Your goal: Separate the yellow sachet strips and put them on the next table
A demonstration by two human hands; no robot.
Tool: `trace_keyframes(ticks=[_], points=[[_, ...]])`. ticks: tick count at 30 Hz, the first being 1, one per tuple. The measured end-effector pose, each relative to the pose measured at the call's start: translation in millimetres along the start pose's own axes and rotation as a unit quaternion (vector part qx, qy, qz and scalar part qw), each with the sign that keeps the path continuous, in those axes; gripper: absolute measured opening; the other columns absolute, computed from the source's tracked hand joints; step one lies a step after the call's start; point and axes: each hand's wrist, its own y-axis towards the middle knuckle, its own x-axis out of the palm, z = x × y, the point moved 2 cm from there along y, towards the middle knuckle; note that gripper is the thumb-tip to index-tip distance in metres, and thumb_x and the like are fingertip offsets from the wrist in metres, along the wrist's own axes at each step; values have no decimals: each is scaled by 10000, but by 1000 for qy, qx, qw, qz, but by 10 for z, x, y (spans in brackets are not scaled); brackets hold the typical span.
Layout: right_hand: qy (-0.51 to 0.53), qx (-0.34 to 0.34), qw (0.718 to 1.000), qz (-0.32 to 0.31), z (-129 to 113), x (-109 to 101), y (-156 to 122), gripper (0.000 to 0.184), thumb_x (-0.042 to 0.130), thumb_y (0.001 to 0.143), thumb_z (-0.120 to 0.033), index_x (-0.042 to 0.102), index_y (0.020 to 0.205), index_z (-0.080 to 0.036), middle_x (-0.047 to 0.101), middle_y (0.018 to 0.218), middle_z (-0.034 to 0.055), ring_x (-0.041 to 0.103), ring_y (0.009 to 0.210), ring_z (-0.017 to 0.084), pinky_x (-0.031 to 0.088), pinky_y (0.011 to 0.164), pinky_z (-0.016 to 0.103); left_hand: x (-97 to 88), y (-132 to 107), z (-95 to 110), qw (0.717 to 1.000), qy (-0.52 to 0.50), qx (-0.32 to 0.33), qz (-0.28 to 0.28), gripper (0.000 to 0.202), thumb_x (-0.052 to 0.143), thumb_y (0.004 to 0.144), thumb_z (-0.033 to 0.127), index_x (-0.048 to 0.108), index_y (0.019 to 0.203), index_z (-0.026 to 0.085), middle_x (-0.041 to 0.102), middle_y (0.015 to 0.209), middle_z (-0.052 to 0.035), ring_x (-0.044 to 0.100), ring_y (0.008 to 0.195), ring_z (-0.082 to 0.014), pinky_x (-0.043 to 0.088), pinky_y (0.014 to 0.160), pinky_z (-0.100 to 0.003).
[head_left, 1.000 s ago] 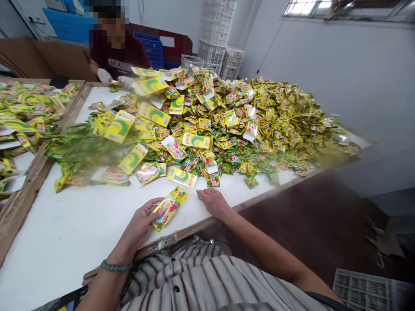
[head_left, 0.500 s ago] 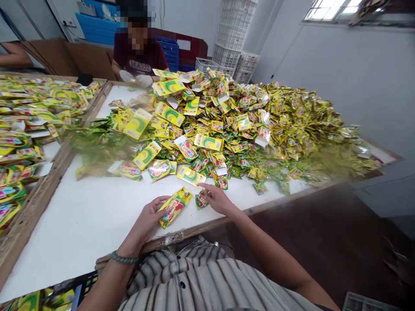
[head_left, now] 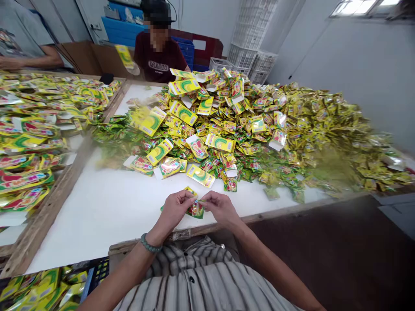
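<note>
Close to the table's front edge, my left hand [head_left: 175, 208] is closed around a flat yellow-and-green carton [head_left: 190, 190]. Most of the carton is hidden behind my fingers; a yellow corner shows above them. Fingertips of my right hand [head_left: 222, 208] pinch a small shiny green-and-red sachet [head_left: 196, 210], held against the carton beside my left thumb. Whether the left fingers also grip the sachet, I cannot tell. Just beyond my hands lies another yellow carton [head_left: 200, 176], flat on the white tabletop [head_left: 129, 211].
A large heap of sachets [head_left: 324, 116] stretches to the right, with cartons [head_left: 184, 86] on top. Left of a wooden divider [head_left: 61, 194] lie many filled-looking cartons [head_left: 26, 179]. Across the table a person [head_left: 158, 56] lifts a yellow carton [head_left: 124, 56]. A crate [head_left: 48, 283] stands below left.
My right hand has picked the sachet off the table and brought it left to the carton. My left hand has turned the carton. The view has swung left; the person opposite has raised a carton.
</note>
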Motion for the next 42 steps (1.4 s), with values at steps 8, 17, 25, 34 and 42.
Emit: trace_keyframes(ticks=[8,17,25,34,42], points=[[125,29,990,56,160,177,-20,247,706,697,-413,624,693,-180,572,592,-26,469,539,101,404,552,239,-23,-19,-149,993,-24,14,114,280,669,684,438,609,661,166,598,581,24,492,526,-112,396,522,-230],[6,44,999,16,172,105,170,249,734,651,-374,592,692,-173,571,575,-34,478,519,99,383,505,221,-372,-96,-107,961,254,32,100,353,549,791,525,612,905,197,670,811,-23,603,752,-191,460,688,-286],[-259,20,962,88,296,124,642,286,730,658,-284,476,571,-186,502,597,-30,446,594,114,318,553,233,-588,11,-249,842,534,17,73,488,639,662,599,608,866,157,622,925,-117,558,903,-285,425,745,-349],[-288,-12,957,42,362,65,582,259,649,737,-310,427,652,-204,403,595,-64,367,581,109,254,543,225,-501,43,-341,975,202,-89,-15,562,772,576,455,559,1022,187,694,797,-21,628,735,-229,441,632,-300],[-256,-173,951,13,155,41,455,212,550,838,-366,457,730,-208,463,648,-29,423,600,126,355,585,238,-446,-89,-253,977,-129,-149,-86,559,857,553,259,639,1060,172,741,965,-34,667,754,-152,501,689,-239]])
